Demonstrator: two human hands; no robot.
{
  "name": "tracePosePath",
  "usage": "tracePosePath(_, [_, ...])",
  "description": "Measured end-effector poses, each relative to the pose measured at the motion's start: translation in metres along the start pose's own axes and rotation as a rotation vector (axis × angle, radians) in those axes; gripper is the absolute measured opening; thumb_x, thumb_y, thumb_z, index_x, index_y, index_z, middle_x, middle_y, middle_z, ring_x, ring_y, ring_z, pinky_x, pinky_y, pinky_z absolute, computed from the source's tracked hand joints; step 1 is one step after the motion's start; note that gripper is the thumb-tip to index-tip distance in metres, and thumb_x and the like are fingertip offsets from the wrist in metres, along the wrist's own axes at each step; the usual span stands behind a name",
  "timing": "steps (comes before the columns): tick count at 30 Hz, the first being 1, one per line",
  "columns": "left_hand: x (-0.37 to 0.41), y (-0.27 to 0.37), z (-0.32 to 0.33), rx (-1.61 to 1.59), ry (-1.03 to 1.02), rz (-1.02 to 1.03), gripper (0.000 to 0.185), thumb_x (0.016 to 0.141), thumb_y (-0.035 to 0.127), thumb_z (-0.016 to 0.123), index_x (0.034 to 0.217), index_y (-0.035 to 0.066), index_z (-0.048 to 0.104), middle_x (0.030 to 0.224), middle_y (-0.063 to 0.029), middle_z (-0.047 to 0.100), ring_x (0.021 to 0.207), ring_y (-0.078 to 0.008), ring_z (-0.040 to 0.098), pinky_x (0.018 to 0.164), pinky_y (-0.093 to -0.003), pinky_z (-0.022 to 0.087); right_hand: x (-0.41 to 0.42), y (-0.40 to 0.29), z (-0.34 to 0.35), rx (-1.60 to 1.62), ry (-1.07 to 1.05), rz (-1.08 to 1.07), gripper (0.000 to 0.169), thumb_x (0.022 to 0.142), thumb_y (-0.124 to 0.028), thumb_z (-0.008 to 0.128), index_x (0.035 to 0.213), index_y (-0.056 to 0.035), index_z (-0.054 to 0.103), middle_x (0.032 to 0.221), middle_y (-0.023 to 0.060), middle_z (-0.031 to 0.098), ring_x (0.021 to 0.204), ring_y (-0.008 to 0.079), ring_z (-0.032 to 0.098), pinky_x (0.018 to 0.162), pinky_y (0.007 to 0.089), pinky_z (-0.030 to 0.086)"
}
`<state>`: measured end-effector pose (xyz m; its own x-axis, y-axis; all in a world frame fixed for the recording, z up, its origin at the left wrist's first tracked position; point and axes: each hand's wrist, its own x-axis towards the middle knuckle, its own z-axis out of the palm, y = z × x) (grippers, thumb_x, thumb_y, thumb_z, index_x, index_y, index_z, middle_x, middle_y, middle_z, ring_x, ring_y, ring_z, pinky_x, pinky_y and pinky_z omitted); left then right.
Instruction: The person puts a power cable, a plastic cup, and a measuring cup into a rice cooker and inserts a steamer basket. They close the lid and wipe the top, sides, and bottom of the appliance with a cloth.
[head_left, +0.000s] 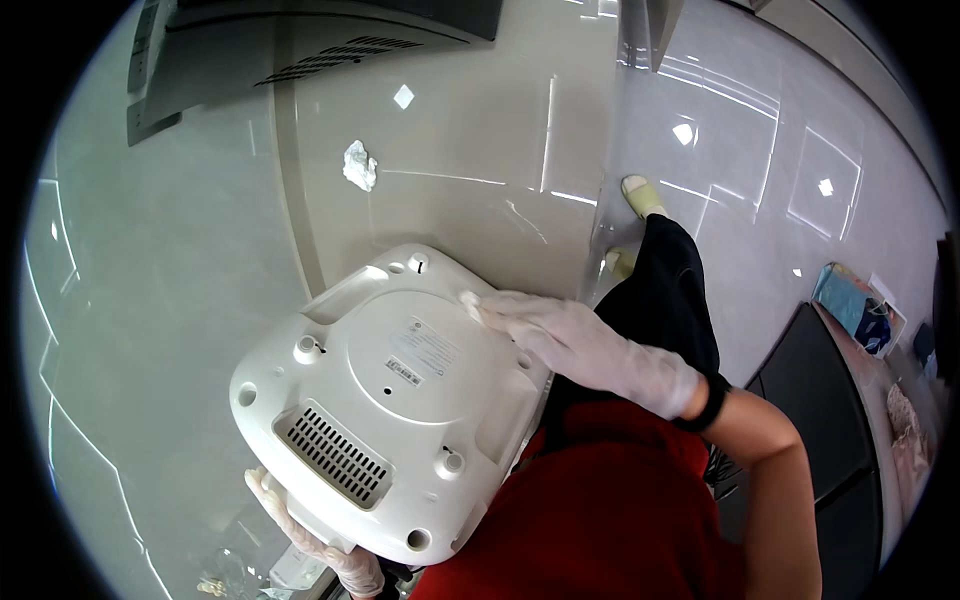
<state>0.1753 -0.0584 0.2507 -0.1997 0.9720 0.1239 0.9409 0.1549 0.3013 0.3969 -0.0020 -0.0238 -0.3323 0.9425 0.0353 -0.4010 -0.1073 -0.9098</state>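
Observation:
A white plastic appliance (427, 300) is tipped so that its underside faces me, showing a vent grille (337, 454), round feet and a printed label (420, 356) with a barcode. My left hand (300, 525), in a translucent glove, grips its lower left edge from beneath. On the upper right of the underside rests my right hand (566, 341), also gloved. Its fingertips press a small white wad (471, 304), cloth or tissue, against the plastic. The appliance's far side is hidden.
A crumpled white tissue (360, 165) lies on the glossy beige surface (465, 127) beyond the appliance. A dark vented appliance (330, 45) stands upper left. Dark cabinets (814, 427) are at right, near a box of items (862, 311). Clear plastic packaging (229, 570) sits lower left.

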Motion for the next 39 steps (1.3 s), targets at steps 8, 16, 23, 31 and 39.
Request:
tracePosePath(8, [0.003, 0.001, -0.003, -0.035, -0.077, -0.036, 0.108, 0.075, 0.086, 0.049, 0.145, 0.004, 0.039, 0.140, -0.0178, 0.029, 0.136, -0.0311, 0.029, 0.112, -0.0525, 0.027, 0.039, 0.002, 0.008, -0.279, 0.069, -0.135, 0.035, 0.099, -0.012, 0.047, 0.130, -0.0038, 0.061, 0.137, 0.0098, 0.060, 0.127, 0.0289, 0.053, 0.108, 0.0397, 0.043])
tracePosePath(16, [-0.005, 0.000, -0.007, -0.151, -0.068, -0.031, 0.101, 0.081, 0.073, 0.055, 0.153, 0.007, 0.030, 0.163, -0.0204, 0.013, 0.152, -0.0348, 0.010, 0.121, -0.0545, 0.014, 0.061, 0.013, 0.007, -0.364, -0.001, -0.247, 0.036, 0.098, -0.014, 0.048, 0.131, -0.0045, 0.060, 0.130, 0.0107, 0.063, 0.109, 0.0322, 0.059, 0.096, 0.0396, 0.048])
tracePosePath(23, [-0.005, 0.000, -0.006, -0.134, -0.066, -0.024, 0.087, 0.087, 0.058, 0.055, 0.152, 0.006, 0.031, 0.162, -0.0199, 0.017, 0.152, -0.0348, 0.010, 0.122, -0.0525, 0.014, 0.001, -0.014, -0.020, -0.366, -0.129, -0.054, 0.027, 0.094, -0.013, 0.052, 0.115, -0.0012, 0.063, 0.128, 0.0123, 0.061, 0.100, 0.0336, 0.061, 0.086, 0.0415, 0.052])
tracePosePath(31, [0.003, 0.000, -0.007, -0.015, -0.118, -0.011, 0.097, 0.080, 0.077, 0.049, 0.146, 0.006, 0.040, 0.143, -0.0182, 0.031, 0.141, -0.0326, 0.025, 0.116, -0.0542, 0.023, -0.030, -0.051, -0.006, -0.414, -0.062, -0.223, 0.013, 0.082, -0.011, 0.060, 0.090, -0.0016, 0.062, 0.118, 0.0131, 0.060, 0.094, 0.0289, 0.060, 0.083, 0.0401, 0.053])
tracePosePath(39, [0.003, 0.000, -0.007, 0.002, -0.101, 0.035, 0.099, 0.082, 0.076, 0.047, 0.148, 0.004, 0.035, 0.151, -0.0190, 0.025, 0.145, -0.0339, 0.019, 0.117, -0.0547, 0.018, -0.038, -0.052, 0.013, -0.424, -0.039, -0.268, 0.018, 0.083, -0.013, 0.064, 0.100, -0.0095, 0.068, 0.116, 0.0028, 0.058, 0.092, 0.0216, 0.060, 0.077, 0.0326, 0.056])
